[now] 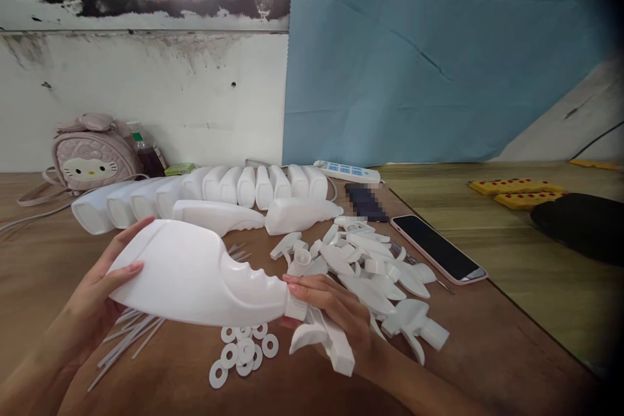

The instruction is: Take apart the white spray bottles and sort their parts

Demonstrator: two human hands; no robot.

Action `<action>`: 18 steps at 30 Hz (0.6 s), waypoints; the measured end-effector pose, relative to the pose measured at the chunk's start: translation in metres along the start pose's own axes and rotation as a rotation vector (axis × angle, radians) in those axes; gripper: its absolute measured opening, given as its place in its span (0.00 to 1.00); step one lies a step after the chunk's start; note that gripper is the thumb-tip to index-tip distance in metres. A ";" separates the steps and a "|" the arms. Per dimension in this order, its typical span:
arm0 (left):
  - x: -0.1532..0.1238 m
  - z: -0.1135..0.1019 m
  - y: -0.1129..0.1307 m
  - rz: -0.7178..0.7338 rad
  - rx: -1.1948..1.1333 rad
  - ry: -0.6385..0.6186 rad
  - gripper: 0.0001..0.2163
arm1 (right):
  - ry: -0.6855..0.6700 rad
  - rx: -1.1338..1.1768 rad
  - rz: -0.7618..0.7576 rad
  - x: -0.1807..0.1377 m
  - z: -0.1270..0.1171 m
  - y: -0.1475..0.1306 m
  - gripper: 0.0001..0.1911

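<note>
A white plastic spray bottle (195,273) lies sideways in the air above the brown table, its base to the left. My left hand (104,279) grips the base end, thumb on the near face. At the neck, my right hand (336,312) is closed around the white trigger sprayer head (324,338), which sits against the bottle's mouth; whether it is threaded on I cannot tell. Below the bottle lie several white ring washers (245,351). Thin white dip tubes (129,338) are spread under my left hand. Loose trigger sprayer heads (375,266) form a heap beyond my right hand.
Several white bottles (263,188) lie in a row at the back, with two more in front. A phone (439,248) rests at the right, near a power strip (348,171). At the back left stand a pink bag (95,153) and a dark bottle (149,156).
</note>
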State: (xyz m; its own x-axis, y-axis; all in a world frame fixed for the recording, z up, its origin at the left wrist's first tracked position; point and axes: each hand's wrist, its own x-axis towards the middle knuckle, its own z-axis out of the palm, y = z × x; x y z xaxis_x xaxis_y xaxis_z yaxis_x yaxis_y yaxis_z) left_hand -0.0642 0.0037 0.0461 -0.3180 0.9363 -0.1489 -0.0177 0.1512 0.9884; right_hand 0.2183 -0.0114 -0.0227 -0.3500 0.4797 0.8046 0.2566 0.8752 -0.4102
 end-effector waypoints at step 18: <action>0.017 -0.024 -0.029 -0.015 -0.066 0.005 0.33 | 0.012 -0.108 -0.018 -0.002 -0.001 -0.008 0.26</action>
State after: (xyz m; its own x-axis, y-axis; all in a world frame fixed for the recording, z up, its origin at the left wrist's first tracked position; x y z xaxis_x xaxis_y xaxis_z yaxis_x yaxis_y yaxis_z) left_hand -0.0919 0.0082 0.0160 -0.3222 0.9324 -0.1638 -0.0853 0.1437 0.9859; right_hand 0.2176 -0.0195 -0.0210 -0.3448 0.4628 0.8167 0.3466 0.8713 -0.3474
